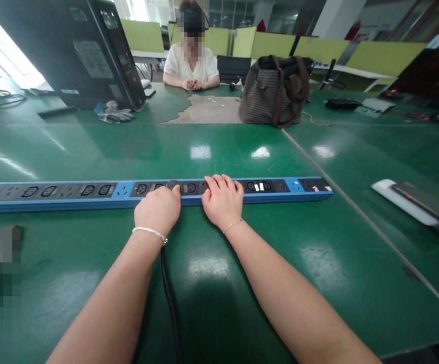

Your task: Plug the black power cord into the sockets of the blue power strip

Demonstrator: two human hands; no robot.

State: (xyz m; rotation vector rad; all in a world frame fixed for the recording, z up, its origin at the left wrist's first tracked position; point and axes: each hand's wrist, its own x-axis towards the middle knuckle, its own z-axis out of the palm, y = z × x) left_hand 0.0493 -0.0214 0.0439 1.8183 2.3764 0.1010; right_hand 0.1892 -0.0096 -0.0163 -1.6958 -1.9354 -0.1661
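A long blue power strip (124, 190) with black and blue sockets lies across the green table. My left hand (157, 212) is closed around a black plug (172, 184) at the strip, a little left of the frame's middle. Most of the plug is hidden by my fingers, so how far it sits in a socket cannot be made out. From under this hand a black power cord (169, 298) runs down toward me. To its right, my right hand (224, 199) grips the strip from above, its fingers bent over the top and covering some sockets.
A black computer tower (101, 55) stands at the back left, with gloves (113, 112) before it. A brown bag (264, 93) is at the back right. Across the table sits a person (192, 65). A white, flat object (404, 202) lies to the right.
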